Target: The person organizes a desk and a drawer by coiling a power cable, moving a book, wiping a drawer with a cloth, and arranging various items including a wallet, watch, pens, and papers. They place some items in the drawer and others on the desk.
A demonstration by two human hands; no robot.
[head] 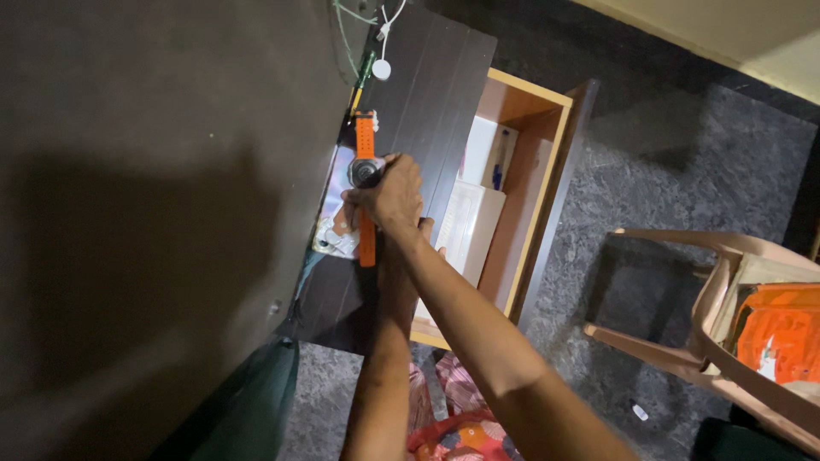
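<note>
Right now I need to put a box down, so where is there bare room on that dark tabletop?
The dark tabletop is bare between the white round charger and the hands, out to its right edge. The wall side is crowded by the orange-strapped watch and papers. The open drawer is full of white boxes.

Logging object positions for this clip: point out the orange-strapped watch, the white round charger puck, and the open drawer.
orange-strapped watch [366, 237]: head view, lower strap.
white round charger puck [382, 69]: head view, disc centre.
open drawer [557, 162]: head view, right wooden wall.
</note>
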